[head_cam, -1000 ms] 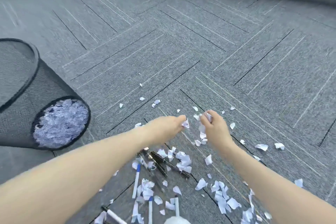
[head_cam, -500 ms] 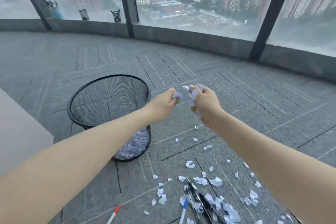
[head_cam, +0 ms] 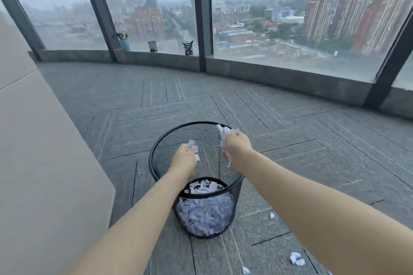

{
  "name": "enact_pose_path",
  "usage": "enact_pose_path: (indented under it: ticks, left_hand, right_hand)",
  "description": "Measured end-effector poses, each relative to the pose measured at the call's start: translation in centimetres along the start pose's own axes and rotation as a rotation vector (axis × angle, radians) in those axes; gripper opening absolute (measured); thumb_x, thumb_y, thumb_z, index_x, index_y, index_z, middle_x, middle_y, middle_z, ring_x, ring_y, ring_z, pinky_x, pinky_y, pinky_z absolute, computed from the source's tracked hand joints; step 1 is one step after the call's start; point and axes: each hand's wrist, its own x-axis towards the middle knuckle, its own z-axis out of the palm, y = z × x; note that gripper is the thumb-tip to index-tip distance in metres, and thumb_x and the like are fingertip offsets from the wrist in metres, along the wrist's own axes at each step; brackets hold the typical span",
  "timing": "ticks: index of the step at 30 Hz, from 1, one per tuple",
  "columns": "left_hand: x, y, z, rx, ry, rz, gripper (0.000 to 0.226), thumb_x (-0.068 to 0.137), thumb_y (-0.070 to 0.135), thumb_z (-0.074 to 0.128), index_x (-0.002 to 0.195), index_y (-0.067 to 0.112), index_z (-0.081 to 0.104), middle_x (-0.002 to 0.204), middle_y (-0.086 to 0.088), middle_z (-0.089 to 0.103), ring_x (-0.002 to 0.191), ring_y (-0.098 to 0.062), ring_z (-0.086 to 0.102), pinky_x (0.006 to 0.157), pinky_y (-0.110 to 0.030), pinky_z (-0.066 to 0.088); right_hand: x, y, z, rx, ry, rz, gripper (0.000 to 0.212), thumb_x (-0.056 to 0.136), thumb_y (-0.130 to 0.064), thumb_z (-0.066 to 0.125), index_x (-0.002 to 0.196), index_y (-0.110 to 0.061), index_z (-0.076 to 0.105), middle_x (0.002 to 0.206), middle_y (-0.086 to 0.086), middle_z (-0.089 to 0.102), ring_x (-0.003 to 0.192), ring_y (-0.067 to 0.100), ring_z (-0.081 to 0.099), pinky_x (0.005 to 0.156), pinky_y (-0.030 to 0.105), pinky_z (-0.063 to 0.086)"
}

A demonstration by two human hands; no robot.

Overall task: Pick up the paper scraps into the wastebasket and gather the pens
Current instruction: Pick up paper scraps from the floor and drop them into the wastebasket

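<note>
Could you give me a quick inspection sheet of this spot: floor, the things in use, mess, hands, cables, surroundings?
Surface: grey patterned carpet floor.
Job's things: black wire-mesh wastebasket, upright, partly filled with white paper scraps; no pens in view.
Clutter: a few loose scraps on the carpet to the right of the basket.
Hands: left hand and right hand each clutch scraps above the basket opening.
Cables: nothing seen.
Surroundings: tall windows over a city; small mesh cups on the sill; beige wall panel at left.

fingertips buried in paper scraps (head_cam: 225,135), sill cups' (head_cam: 188,48) contents unclear
</note>
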Motion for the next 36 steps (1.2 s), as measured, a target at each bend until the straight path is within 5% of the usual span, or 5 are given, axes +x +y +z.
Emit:
enact_pose_path:
  ticks: [6,17,22,29,36]
  left_hand:
    - [1.1,-0.8,1.6,0.130,-0.194,-0.050,0.052,0.100,0.041,0.021,0.134,0.011,0.045,0.136,-0.013,0.046,0.121,-0.030,0.045,0.097,-0.036,0.035]
    - [2.4,-2.2,0.8,0.042,-0.142,-0.017,0.031,0.096,0.030,0.045,0.084,0.016,0.070,0.083,-0.005,0.065,0.067,-0.015,0.051,0.069,-0.030,0.046]
    - [1.5,-2.0,0.9,-0.018,-0.123,-0.043,0.052,0.100,0.039,0.026,0.080,0.017,0.069,0.100,-0.003,0.068,0.090,-0.019,0.058,0.083,-0.032,0.039]
    - [0.8,-2.3,0.4,0.016,-0.061,0.049,0.028,0.086,-0.006,0.046,0.092,0.016,0.061,0.097,-0.003,0.063,0.092,-0.021,0.063,0.087,-0.041,0.053]
    - [-0.3,-2.0,0.9,0.089,0.021,0.100,0.034,0.086,-0.011,0.043,0.085,0.018,0.062,0.095,-0.002,0.062,0.081,-0.011,0.055,0.058,-0.020,0.040]
  right_hand:
    - [2.4,2.2,0.3,-0.279,-0.088,0.011,0.018,0.095,-0.015,0.040,0.096,-0.012,0.058,0.073,-0.001,0.048,0.055,0.008,0.038,0.051,0.020,0.032]
    - [2.3,2.7,-0.2,-0.291,-0.075,-0.077,0.021,0.091,-0.026,0.052,0.104,-0.016,0.064,0.078,-0.005,0.052,0.063,0.008,0.038,0.057,0.021,0.033]
    - [2.5,3.0,0.0,-0.191,-0.111,-0.043,0.043,0.094,-0.047,0.035,0.103,-0.018,0.065,0.108,-0.003,0.063,0.097,0.014,0.052,0.092,0.037,0.033]
    - [2.3,3.0,-0.9,-0.067,-0.142,0.003,0.038,0.093,0.003,0.037,0.120,-0.015,0.057,0.113,-0.004,0.063,0.109,0.012,0.053,0.093,0.033,0.031]
    - [2.2,3.3,-2.4,0.170,-0.154,0.077,0.035,0.096,-0.003,0.034,0.113,-0.017,0.060,0.115,-0.001,0.065,0.113,0.017,0.054,0.112,0.048,0.014]
